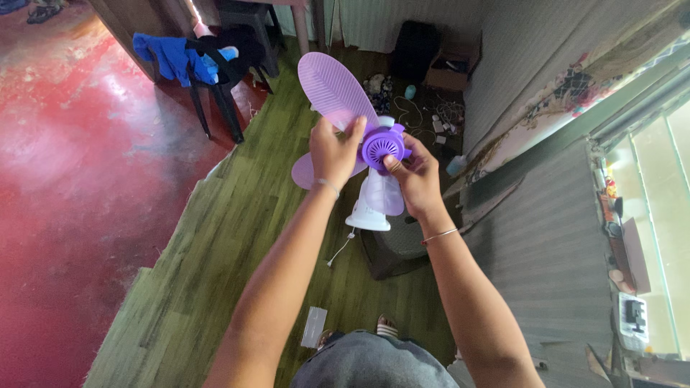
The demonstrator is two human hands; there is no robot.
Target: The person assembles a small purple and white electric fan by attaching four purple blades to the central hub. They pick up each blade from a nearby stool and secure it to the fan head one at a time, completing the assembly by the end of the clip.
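Fingers (357, 129) of the left hand (332, 152) pinch the purple fan blade (335, 90) at its root, just left of the hub (383, 146). The right hand (417, 176) closes on the hub from below-right. The blade's long axis runs up-left from the hub; the white fan body (370, 212) sits beneath, over the green floor (215, 251).

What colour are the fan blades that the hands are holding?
The fan blades are pale, see-through purple with fine ribs; the hub is darker purple. The head view shows this.

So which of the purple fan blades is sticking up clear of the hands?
The big upper-left blade; the other blades sit lower, partly hidden behind the left hand and right hand.
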